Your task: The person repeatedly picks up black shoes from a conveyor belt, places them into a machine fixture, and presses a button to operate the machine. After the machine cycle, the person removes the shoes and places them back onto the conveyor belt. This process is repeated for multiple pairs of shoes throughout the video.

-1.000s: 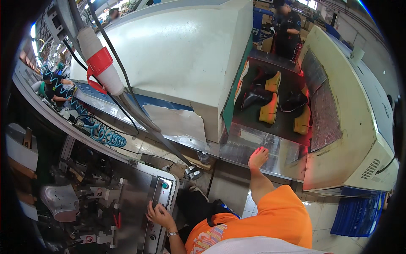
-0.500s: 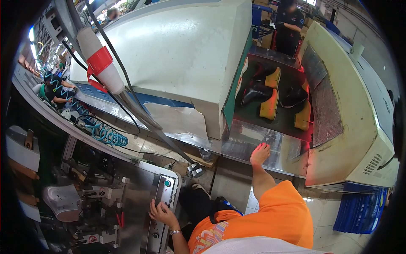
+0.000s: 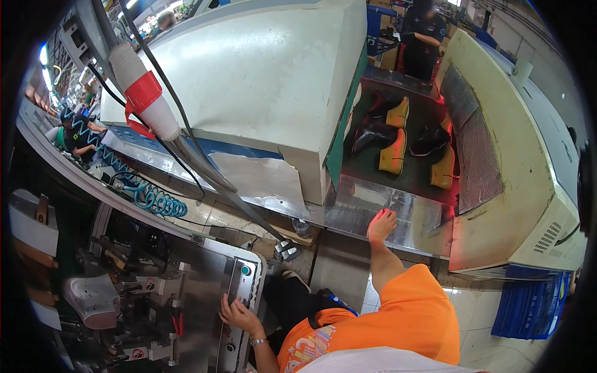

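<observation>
Steel counter (image 3: pixel 357 200), right hand (image 3: pixel 382 226) rested there, left hand (image 3: pixel 241 315) at control panel (image 3: pixel 244 283), both had fingers loosely spread, yellow soles (image 3: pixel 392 154) lay beyond

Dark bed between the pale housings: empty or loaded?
Loaded: dark shoes and yellow wedge-shaped pieces lie on the dark bed.

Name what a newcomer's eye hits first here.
Likely the orange shirt, lower centre, a big bright patch. Then yellow soles and dark shoes on the dark bed, upper right, edged with red light. At upper left, the red-and-white plug stands out.
</observation>
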